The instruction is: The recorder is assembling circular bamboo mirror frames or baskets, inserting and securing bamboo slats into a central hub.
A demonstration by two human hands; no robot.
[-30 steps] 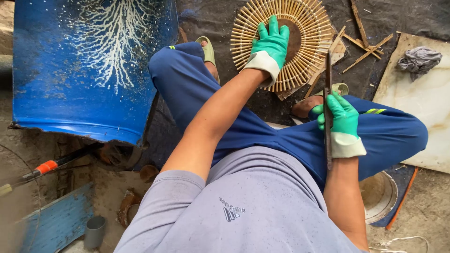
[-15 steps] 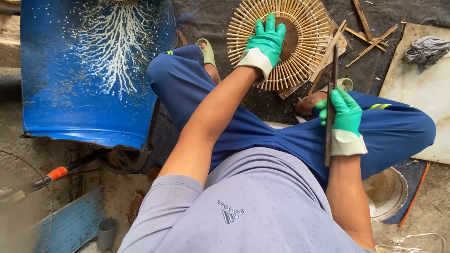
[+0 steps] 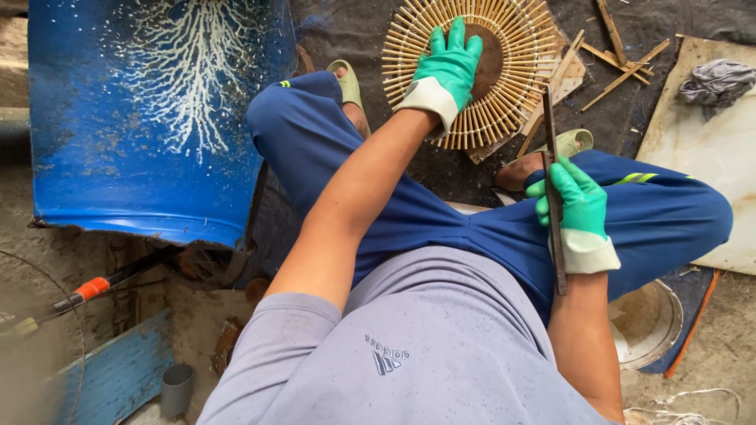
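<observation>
- Head view, looking straight down; nearest the lens, a grey shirt (image 3: 409, 354) is seen over the torso, with blue trousers (image 3: 441, 220) spread over both bent knees.
- Right hand (image 3: 579, 208), in a green glove with a white cuff, is held above the right thigh. Its fingers are clamped around a long, thin, dark blade (image 3: 554, 189), which is held nearly upright in the frame, one end past the cuff and the other reaching up toward the woven disc.
- Left arm is stretched forward between the knees. Left hand (image 3: 445, 71), gloved alike, is laid flat on a round bamboo-strip disc (image 3: 512, 86); its fingers are extended, slightly spread and pressed on the disc, not curled around anything.
- Disc is lying on dark ground sheeting ahead of the knees, with a brown hub at its middle, partly covered by the fingertips, and pale strips radiating outward.
- Two feet in pale green sandals (image 3: 346, 79) are placed just beside the disc, one on each side.
- Loose bamboo sticks (image 3: 622, 63) are scattered just right of the disc.
- A pale board (image 3: 709, 142) with a grey rag (image 3: 717, 79) on it is noted at far right.
- A blue barrel (image 3: 157, 118) streaked with white is recorded at the left.
</observation>
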